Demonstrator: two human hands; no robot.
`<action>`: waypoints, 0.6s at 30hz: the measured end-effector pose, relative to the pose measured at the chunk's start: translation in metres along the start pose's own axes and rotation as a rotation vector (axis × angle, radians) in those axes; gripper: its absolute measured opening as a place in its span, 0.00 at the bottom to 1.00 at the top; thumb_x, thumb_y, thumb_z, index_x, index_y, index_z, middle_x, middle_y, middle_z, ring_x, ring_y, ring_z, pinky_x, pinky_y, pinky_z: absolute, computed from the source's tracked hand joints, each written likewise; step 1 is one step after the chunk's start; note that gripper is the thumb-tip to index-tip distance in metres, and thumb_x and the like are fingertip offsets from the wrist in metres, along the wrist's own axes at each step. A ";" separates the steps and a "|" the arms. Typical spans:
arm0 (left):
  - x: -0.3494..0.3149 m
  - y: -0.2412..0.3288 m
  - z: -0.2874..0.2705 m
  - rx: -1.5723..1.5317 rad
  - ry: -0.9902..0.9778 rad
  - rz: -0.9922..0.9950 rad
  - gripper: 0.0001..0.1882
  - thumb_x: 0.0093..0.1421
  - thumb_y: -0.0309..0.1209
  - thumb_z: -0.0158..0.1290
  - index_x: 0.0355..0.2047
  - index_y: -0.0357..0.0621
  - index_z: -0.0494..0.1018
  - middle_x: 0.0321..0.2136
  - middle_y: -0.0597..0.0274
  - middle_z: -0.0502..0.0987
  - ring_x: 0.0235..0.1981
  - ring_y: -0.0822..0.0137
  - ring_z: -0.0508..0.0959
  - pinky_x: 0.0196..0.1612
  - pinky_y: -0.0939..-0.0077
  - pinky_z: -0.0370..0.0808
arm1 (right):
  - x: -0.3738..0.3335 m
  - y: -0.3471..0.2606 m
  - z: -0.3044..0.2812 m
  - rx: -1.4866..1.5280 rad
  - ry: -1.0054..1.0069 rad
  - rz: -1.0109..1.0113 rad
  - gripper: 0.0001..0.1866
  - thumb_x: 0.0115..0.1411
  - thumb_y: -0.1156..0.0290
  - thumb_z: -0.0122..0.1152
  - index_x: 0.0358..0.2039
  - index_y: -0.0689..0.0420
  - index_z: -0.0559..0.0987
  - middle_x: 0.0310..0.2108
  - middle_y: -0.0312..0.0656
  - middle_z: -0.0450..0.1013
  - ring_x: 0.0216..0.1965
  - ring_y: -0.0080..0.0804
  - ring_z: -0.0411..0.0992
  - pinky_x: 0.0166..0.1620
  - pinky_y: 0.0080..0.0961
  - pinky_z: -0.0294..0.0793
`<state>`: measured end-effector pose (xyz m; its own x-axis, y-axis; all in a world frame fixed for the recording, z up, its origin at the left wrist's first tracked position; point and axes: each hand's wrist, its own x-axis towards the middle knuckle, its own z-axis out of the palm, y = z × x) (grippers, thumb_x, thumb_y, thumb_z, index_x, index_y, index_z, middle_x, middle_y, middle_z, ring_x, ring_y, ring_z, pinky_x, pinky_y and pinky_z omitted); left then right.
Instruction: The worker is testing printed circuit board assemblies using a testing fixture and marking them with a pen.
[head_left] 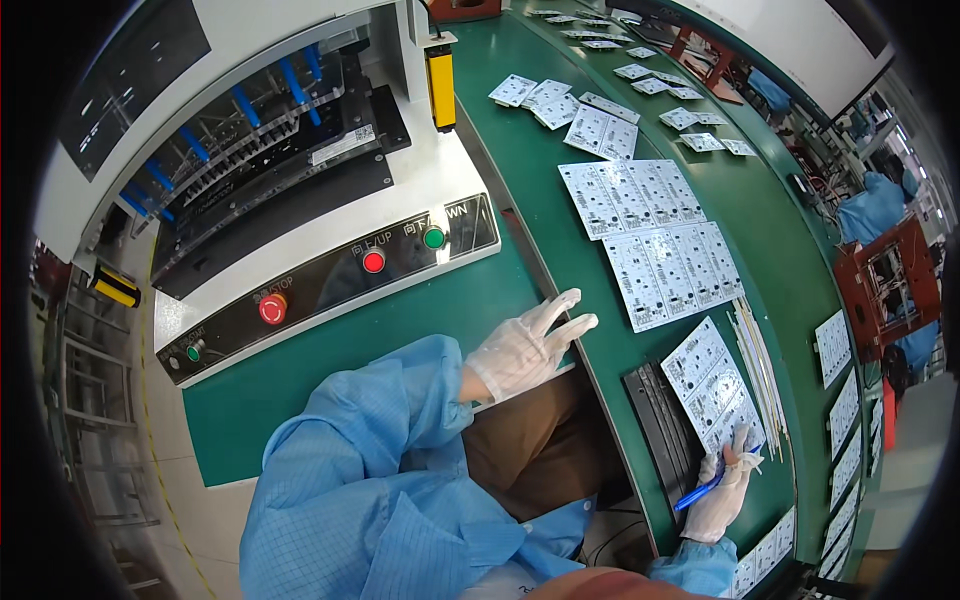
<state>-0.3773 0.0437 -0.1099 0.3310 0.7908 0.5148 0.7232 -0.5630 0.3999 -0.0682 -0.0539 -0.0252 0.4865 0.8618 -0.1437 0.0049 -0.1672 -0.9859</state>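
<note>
1. Panel of white circuit boards: lies just right of the black slotted tray, skewed against it. Whether its left edge rests on the tray or on the green surface, can't tell from where I stand.
2. Right hand: gloved, right of the tray's near end. Fingers narrow, curled round a blue pen; one finger reaches onto the panel's near end. Can't make out the pen's tip.
3. Left hand: gloved, left of the tray and a bit beyond it, at the surface's edge. Two fingers spread wide, holding nothing. Touching the surface or just above: can't tell.
4. White strips: thin, loose bunch, right of the tray, past the panel.
5. Two larger board sheets: beyond the tray, close together; the nearer one sits near the panel's far corner.
6. White machine: well left of the tray, red and green buttons on its front.
7. Risks, my guess: pen could mark or scratch the boards if the grip rolls; panel could skid or tip if its left edge is propped on the tray and the finger presses the near end; a sleeve or wrist sweeping right of the tray could scatter the strips.
</note>
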 end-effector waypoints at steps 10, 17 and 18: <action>-0.006 -0.002 0.000 -0.010 0.005 0.011 0.30 0.53 0.24 0.55 0.58 0.52 0.62 0.58 0.46 0.60 0.47 0.50 0.76 0.40 0.64 0.80 | -0.007 0.002 0.004 -0.029 0.050 -0.033 0.17 0.66 0.69 0.45 0.54 0.60 0.66 0.63 0.33 0.62 0.38 0.14 0.64 0.34 0.07 0.65; -0.006 0.001 -0.001 -0.017 -0.002 -0.003 0.31 0.53 0.24 0.54 0.58 0.52 0.62 0.58 0.47 0.60 0.47 0.51 0.76 0.41 0.63 0.80 | -0.004 0.008 0.001 0.074 0.090 -0.036 0.15 0.68 0.66 0.43 0.52 0.60 0.67 0.62 0.33 0.63 0.31 0.14 0.64 0.32 0.07 0.65; -0.005 0.001 -0.001 -0.020 -0.008 -0.004 0.31 0.53 0.24 0.54 0.58 0.52 0.62 0.58 0.47 0.60 0.47 0.51 0.76 0.41 0.63 0.80 | -0.003 0.009 0.000 0.089 0.085 -0.002 0.16 0.68 0.67 0.44 0.52 0.60 0.67 0.62 0.33 0.63 0.32 0.14 0.64 0.32 0.07 0.65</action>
<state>-0.3794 0.0389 -0.1116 0.3332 0.7948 0.5071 0.7125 -0.5646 0.4167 -0.0696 -0.0583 -0.0337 0.5590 0.8177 -0.1375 -0.0695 -0.1190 -0.9905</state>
